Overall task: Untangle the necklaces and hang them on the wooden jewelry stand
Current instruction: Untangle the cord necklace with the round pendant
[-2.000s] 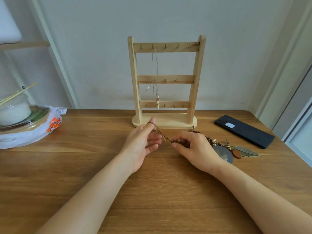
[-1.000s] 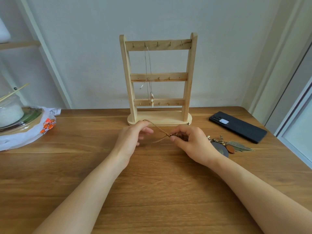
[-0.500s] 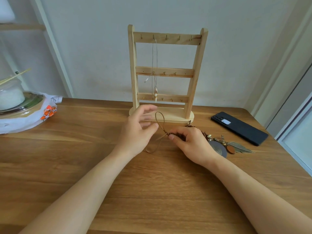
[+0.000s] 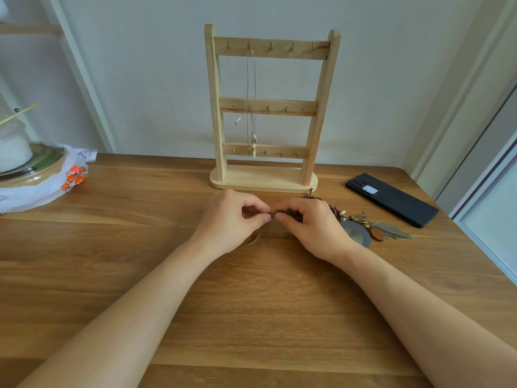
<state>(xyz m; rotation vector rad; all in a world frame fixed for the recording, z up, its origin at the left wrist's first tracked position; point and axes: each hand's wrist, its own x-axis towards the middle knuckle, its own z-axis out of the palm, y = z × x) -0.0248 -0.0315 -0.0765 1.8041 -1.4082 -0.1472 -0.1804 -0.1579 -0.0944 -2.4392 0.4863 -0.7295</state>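
Observation:
A wooden jewelry stand (image 4: 268,107) with three hook rails rises at the back of the table. One thin necklace with a pale pendant (image 4: 253,141) hangs from a hook on its top rail. In front of the stand lies a tangled brown cord necklace (image 4: 338,212) with beads, a round grey disc (image 4: 356,236) and a metal feather (image 4: 391,232). My left hand (image 4: 232,219) and my right hand (image 4: 310,222) meet fingertip to fingertip, each pinching the brown cord at the same spot. A loop of cord (image 4: 253,239) peeks out under my left hand.
A black phone (image 4: 391,198) lies at the right, near the table's edge. At the far left sit a plastic-wrapped bowl (image 4: 30,175) with a jar on it and a white bag with orange print (image 4: 75,175). A wall stands behind the stand.
My left hand has closed from a spread pose and moved right to meet my right hand. The raised cord loop has dropped to the table under the left hand.

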